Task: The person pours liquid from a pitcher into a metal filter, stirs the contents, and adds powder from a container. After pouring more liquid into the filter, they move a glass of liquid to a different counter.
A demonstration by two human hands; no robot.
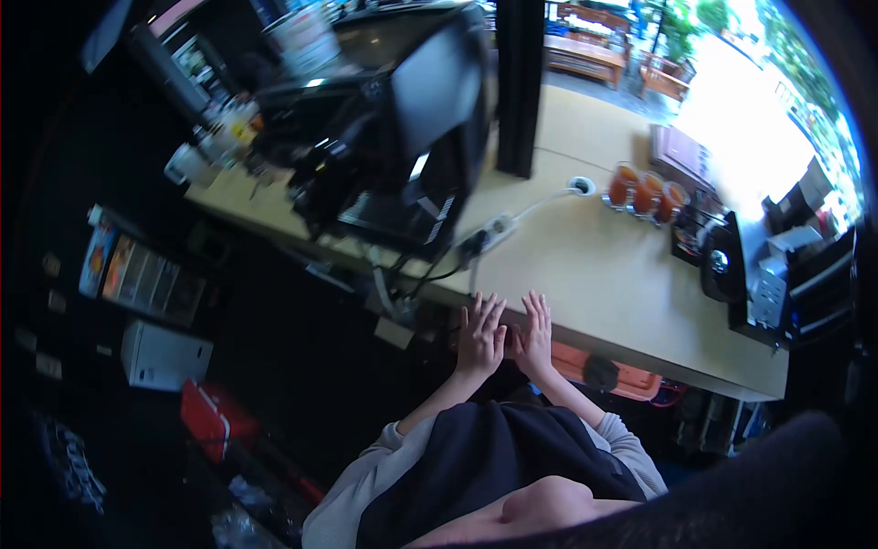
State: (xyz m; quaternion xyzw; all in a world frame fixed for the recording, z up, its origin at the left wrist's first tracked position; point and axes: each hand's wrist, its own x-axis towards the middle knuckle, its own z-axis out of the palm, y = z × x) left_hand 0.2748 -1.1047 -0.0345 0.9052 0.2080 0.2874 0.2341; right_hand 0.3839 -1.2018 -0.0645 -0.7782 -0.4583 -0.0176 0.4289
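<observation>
Both hands are at the near edge of a light wooden counter (622,284), fingers pointing away from my body. My left hand (480,337) has its fingers apart, with nothing in it. Close beside it on the right, my right hand (532,335) also has its fingers spread and holds nothing. Whether the fingertips rest on the counter's edge is hard to tell. Beyond my left hand, a white power strip (497,233) with a black plug lies on the counter, its cable running to a round socket (582,186).
A large black machine (402,156) stands at the left of the counter. Several glasses of reddish drink (647,194) and dark equipment (722,261) are at the right. Below the counter are an orange tray (631,378), a white cabinet (166,355) and a red container (215,421).
</observation>
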